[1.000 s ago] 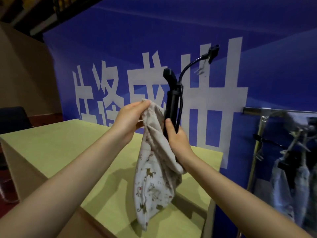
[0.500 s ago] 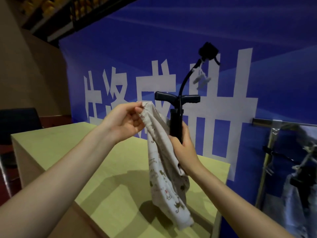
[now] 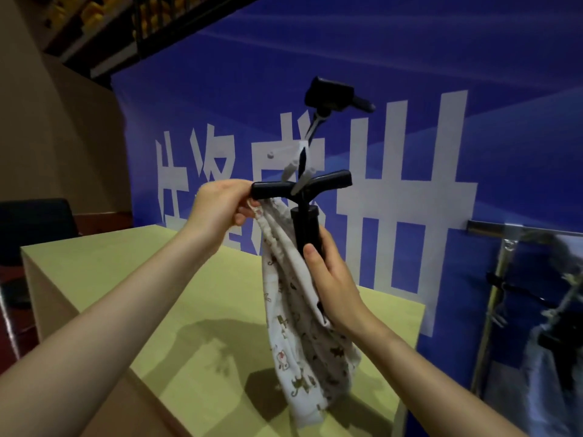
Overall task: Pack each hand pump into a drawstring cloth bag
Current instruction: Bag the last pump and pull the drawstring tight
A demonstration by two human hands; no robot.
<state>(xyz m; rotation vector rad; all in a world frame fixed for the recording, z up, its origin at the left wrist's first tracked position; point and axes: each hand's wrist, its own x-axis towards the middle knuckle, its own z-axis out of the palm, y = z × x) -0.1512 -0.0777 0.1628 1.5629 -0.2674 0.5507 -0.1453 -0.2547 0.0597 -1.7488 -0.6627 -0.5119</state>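
A black hand pump with a T-handle stands upright in the air above the table. Its hose curls up to a black nozzle head with small white adapters hanging below. My right hand grips the pump's barrel together with one side of a white drawstring cloth bag printed with small animals. My left hand pinches the bag's gathered rim beside the left end of the T-handle. The bag hangs down limp, its bottom near the tabletop. The pump's lower end is hidden behind my right hand and the cloth.
A light green table lies below my hands. A blue banner with large white characters fills the background. A metal rack with hanging clothes stands at the right. A dark chair is at the far left.
The pump has turned so its T-handle faces me broadside and sits closer. My left hand has moved up to the handle's left end, still pinching the bag's rim.
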